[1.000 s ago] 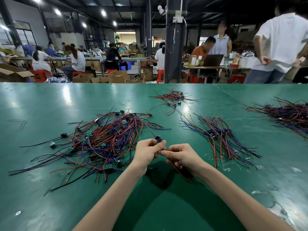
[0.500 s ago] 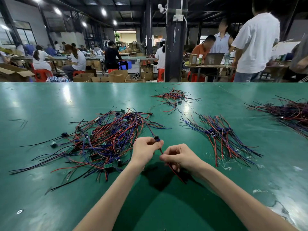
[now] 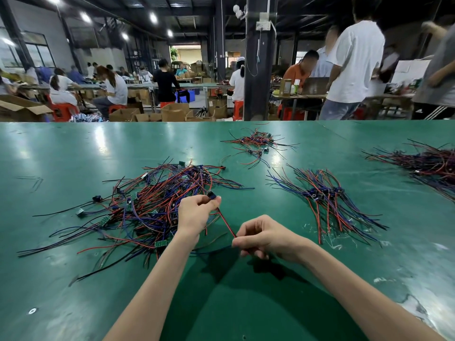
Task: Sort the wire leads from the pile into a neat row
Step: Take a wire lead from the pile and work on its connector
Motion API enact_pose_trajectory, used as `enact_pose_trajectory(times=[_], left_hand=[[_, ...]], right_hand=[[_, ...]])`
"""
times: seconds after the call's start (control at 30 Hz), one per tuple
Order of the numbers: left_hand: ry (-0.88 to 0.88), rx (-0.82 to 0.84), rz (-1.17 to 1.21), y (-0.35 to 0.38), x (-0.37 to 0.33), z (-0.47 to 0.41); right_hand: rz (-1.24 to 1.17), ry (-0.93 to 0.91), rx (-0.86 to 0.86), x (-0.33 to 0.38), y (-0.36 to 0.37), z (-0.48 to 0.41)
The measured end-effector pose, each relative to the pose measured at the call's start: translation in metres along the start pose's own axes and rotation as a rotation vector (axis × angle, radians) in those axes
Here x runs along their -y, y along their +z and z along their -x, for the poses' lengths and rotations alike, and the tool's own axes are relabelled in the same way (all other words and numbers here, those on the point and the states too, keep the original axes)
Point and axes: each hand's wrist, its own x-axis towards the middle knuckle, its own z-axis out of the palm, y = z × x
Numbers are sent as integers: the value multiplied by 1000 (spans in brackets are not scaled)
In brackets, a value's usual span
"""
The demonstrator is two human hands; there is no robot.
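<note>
Both hands are up over the green table (image 3: 73, 148), with one wire lead (image 3: 226, 223) stretched between them! The left hand (image 3: 197, 212) pinches the lead's small dark plug (image 3: 211, 195) between its thumb and curled fingers (image 3: 214, 201), right at the near edge of the big pile (image 3: 152, 205). From that plug the red-and-black lead runs taut toward 5 o'clock, straight into the right hand (image 3: 266, 237). That hand's fingers (image 3: 242, 242) are curled and pinch the wire where it meets the fist. The hands' shadow falls on the table just below them.

The pile sprawls at 9 to 10 o'clock from the hands. It is a tangle of red, blue and black wires, with small green circuit boards (image 3: 159, 243) and dark plugs scattered through it and loose ends trailing out left.

Over at 2 o'clock lies a bunch (image 3: 327, 200) of leads set roughly side by side. Their plugs are gathered across the middle and the wire ends fan out near and far. Up at 12 o'clock, further along the table, sits a small loose heap (image 3: 256, 143). At 3 o'clock, against the right edge, a darker heap (image 3: 430, 163) is partly cut off.

Beyond the table's far edge, people sit at other tables among cardboard boxes (image 3: 174, 112). A dark pillar (image 3: 258, 70) rises at 12 o'clock, and more people stand at 1 o'clock.
</note>
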Motion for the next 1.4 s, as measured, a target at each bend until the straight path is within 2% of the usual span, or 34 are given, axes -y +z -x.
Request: enact_pose_trajectory(times=[0.27, 0.5, 0.8, 1.23, 1.4], left_hand=[[-43, -4, 68, 1, -6, 2], [-61, -67, 118, -3, -5, -3], [-52, -69, 100, -2, -2, -4], [-51, -144, 140, -4, -6, -2], [-43, -139, 121, -1, -5, 0]], right_hand=[[-138, 202, -82, -2, -8, -4], [-53, 191, 0, 1, -11, -2], [-88, 249, -47, 1, -16, -3], [22, 202, 8, 2, -19, 0], [-43, 227, -15, 0, -21, -3]])
